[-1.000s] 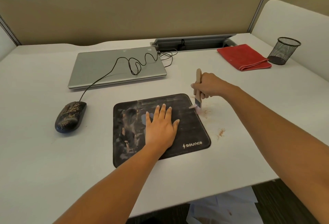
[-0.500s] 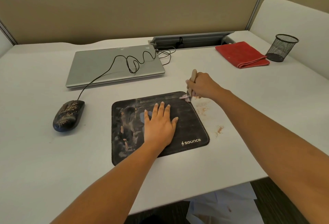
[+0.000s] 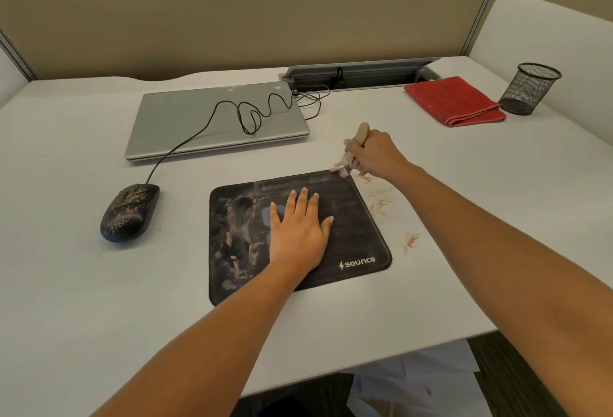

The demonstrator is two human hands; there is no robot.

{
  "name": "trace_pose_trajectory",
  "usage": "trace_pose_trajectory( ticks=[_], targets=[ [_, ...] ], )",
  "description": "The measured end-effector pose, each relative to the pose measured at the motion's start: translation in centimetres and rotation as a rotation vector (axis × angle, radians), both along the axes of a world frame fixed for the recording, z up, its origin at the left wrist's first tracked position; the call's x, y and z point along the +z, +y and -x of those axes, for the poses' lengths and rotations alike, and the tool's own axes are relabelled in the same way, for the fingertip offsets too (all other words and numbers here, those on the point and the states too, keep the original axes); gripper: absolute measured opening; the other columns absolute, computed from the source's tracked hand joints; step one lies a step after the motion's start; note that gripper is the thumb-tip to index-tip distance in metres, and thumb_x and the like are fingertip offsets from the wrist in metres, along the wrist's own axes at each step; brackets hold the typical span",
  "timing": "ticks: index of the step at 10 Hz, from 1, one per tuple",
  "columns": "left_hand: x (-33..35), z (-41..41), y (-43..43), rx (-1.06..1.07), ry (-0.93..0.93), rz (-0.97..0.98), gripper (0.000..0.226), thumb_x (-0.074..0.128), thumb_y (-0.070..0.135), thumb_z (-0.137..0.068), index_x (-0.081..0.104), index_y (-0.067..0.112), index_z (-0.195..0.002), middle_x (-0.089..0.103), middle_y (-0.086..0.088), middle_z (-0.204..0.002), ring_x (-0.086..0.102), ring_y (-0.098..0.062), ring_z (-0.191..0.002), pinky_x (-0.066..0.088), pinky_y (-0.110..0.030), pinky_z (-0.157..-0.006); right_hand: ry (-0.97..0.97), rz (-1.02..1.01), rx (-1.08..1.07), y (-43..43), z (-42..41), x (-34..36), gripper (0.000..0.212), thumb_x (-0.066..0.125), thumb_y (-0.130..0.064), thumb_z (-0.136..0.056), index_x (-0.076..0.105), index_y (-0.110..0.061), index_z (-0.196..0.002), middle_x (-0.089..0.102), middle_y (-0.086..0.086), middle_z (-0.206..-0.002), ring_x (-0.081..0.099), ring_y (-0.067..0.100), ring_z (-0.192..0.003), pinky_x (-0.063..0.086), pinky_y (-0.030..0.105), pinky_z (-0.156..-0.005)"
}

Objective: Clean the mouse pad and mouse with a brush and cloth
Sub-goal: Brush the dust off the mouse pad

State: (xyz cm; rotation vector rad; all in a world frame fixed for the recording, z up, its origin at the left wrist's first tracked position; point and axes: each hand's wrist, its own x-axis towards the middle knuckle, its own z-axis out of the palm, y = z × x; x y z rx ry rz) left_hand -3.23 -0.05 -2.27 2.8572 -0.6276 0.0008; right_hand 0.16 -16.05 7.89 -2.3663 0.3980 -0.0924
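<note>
Way off to the left hand's left sits the black corded mouse (image 3: pixel 129 212), speckled with grit, untouched. Left hand (image 3: pixel 298 231) lies flat, fingers straight, pinning the black square fabric mouse pad (image 3: pixel 353 227). Right hand (image 3: pixel 374 158) is curled round a small wooden-handled brush (image 3: pixel 360 133), bristles at the pad's far right corner. Brushing step, I'd say; next strokes probably need the streaky left half. Folded red cloth (image 3: pixel 454 101) waits well beyond the right hand.

Left hand (image 3: pixel 300 234) flat on black mouse pad (image 3: pixel 355 227), fingers straight. Right hand (image 3: pixel 374 154) grips brush (image 3: pixel 356 143), bristles at pad's far right corner, just beyond left fingertips. Dusty mouse (image 3: pixel 129 211) well left of fingers. Red cloth (image 3: pixel 454 101) far right.
</note>
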Motion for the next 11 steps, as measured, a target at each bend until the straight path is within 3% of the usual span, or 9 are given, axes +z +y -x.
trace_pose_trajectory(
  ticks=[2,4,5,6,7,8,9,11],
  targets=[
    [-0.1,-0.1,-0.1,0.006,0.003,-0.004,0.059,0.016,0.052,-0.095,0.012,0.023,-0.146,0.007,0.000,-0.157,0.000,-0.019,-0.144,-0.003,-0.049,-0.114,0.215,0.054,0.133,-0.8,0.7,1.3,0.029,0.041,-0.018,-0.097,0.061,0.003,-0.091,0.059,0.008,-0.063,0.055,0.014,-0.049,0.045,0.018,-0.047],
    [-0.1,-0.1,-0.1,0.008,-0.001,0.004,0.059,0.017,0.053,-0.095,0.013,0.023,-0.146,0.008,0.000,-0.157,0.001,-0.019,-0.144,-0.004,-0.049,-0.114,0.613,0.068,0.249,-0.7,1.6,2.6,0.036,0.039,-0.012,-0.094,0.062,0.005,-0.072,0.055,0.005,-0.040,0.044,0.010,-0.032,0.037,0.015,-0.035],
    [-0.1,0.0,0.0,0.004,-0.004,0.005,0.059,0.017,0.052,-0.095,0.013,0.022,-0.146,0.008,0.000,-0.157,0.001,-0.020,-0.144,-0.003,-0.049,-0.114,0.424,0.053,0.142,-1.1,1.3,2.5,0.036,0.039,-0.014,-0.094,0.064,0.007,-0.081,0.058,0.007,-0.046,0.048,0.011,-0.036,0.038,0.015,-0.036],
    [0.0,0.0,0.0,-0.001,-0.002,0.007,0.059,0.017,0.051,-0.095,0.013,0.022,-0.146,0.008,-0.001,-0.157,0.001,-0.019,-0.144,-0.003,-0.049,-0.114,0.105,0.058,0.019,-0.8,0.6,1.7,0.033,0.044,-0.025,-0.096,0.063,0.002,-0.093,0.062,0.009,-0.068,0.056,0.015,-0.052,0.048,0.020,-0.050],
    [0.1,0.0,0.0,0.002,-0.001,0.004,0.059,0.016,0.051,-0.095,0.013,0.022,-0.146,0.008,0.000,-0.157,0.001,-0.019,-0.144,-0.003,-0.049,-0.114,-0.062,0.049,0.015,0.1,0.3,0.4,0.039,0.045,-0.030,-0.096,0.062,0.006,-0.099,0.065,0.019,-0.090,0.062,0.027,-0.075,0.055,0.038,-0.074],
    [0.1,0.1,0.0,0.003,-0.004,0.005,0.058,0.016,0.051,-0.095,0.013,0.022,-0.146,0.009,-0.001,-0.156,0.001,-0.019,-0.144,-0.002,-0.050,-0.114,-0.116,-0.031,0.007,0.3,0.5,-0.8,0.040,0.045,-0.028,-0.096,0.061,0.008,-0.103,0.065,0.026,-0.096,0.060,0.030,-0.082,0.053,0.045,-0.084],
    [0.0,0.1,0.0,0.004,-0.004,0.009,0.058,0.016,0.051,-0.095,0.014,0.022,-0.146,0.009,0.000,-0.156,0.001,-0.019,-0.144,-0.002,-0.050,-0.114,-0.107,-0.033,0.037,-0.4,0.6,-1.4,0.038,0.046,-0.026,-0.096,0.061,0.007,-0.104,0.065,0.025,-0.093,0.056,0.026,-0.077,0.051,0.043,-0.080],
    [0.0,0.0,0.0,0.005,-0.003,0.008,0.059,0.016,0.051,-0.095,0.014,0.022,-0.146,0.008,0.000,-0.156,0.001,-0.019,-0.144,-0.002,-0.050,-0.114,-0.122,0.038,0.175,-1.5,0.8,-1.4,0.029,0.046,-0.021,-0.095,0.066,0.000,-0.101,0.060,0.007,-0.086,0.052,0.015,-0.072,0.040,0.022,-0.063]
  ],
)
